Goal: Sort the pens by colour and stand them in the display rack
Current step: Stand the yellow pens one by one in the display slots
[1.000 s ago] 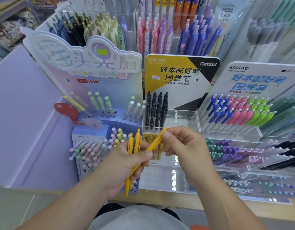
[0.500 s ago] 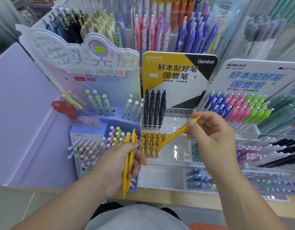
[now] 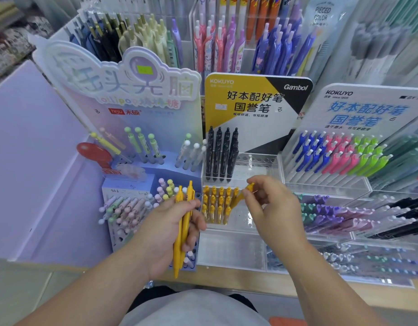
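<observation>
My left hand (image 3: 166, 234) grips two yellow pens (image 3: 182, 222), held upright in front of the lilac stand. My right hand (image 3: 271, 205) pinches the top of one more yellow pen (image 3: 240, 196); its lower end dips among the standing yellow pens (image 3: 217, 204) in the clear display rack (image 3: 257, 222). The rack's upper tier holds a block of black pens (image 3: 222, 154) beneath the yellow and black Kokuyo sign. To the right of both blocks the rack's holes are unfilled.
A lilac lollipop-pen stand (image 3: 132, 208) stands left of the rack. On the right, a tiered rack carries blue, pink and green pens (image 3: 337, 154), with purple and black pens (image 3: 358, 215) lying below. Tall pen bins (image 3: 226, 43) fill the back. A wooden shelf edge (image 3: 250, 282) runs along the front.
My right hand has pulled one yellow pen away from the left hand's bunch, swung it out right, then brought it down into the yellow block. The left hand has stayed put.
</observation>
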{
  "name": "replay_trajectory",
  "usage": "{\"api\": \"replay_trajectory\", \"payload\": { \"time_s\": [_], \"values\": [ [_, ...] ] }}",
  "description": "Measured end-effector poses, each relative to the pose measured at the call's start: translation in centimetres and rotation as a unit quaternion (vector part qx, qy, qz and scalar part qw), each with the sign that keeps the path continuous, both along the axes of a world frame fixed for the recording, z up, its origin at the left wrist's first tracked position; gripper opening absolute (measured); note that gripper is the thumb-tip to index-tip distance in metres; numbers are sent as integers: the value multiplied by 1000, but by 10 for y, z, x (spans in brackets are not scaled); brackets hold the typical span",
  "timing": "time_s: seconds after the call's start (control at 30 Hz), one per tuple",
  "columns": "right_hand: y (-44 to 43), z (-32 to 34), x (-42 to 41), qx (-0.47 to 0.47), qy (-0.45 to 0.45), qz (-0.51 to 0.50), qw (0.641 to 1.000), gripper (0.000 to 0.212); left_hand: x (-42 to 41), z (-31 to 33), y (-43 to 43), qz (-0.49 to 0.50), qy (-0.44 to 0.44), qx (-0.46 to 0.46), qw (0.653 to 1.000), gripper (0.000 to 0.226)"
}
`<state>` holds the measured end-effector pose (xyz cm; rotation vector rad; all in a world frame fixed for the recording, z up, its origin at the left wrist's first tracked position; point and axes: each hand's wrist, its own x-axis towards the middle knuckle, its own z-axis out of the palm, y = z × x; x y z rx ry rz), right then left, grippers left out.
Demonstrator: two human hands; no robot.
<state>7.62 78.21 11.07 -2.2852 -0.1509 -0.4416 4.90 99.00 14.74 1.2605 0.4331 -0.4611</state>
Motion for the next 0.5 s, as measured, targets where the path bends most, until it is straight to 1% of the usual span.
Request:
{"api": "replay_trajectory", "payload": {
  "time_s": [0.1,0.3,0.37,0.5],
  "values": [
    [2,0,1,11,8,-4,1000,16,0,1,0,-2,-2,-1,1000,20],
    [-2,0,0,-13,6,16,1000,14,0,4,-1,7,-5,-6,1000,18],
    [-2,-1,0,-20,-4,19,1000,17,0,3,0,13,-6,-3,1000,14],
    [0,-1,-1,-28,-27,16,999,20,-3,3,0,13,-11,10,1000,16]
  ]
}}
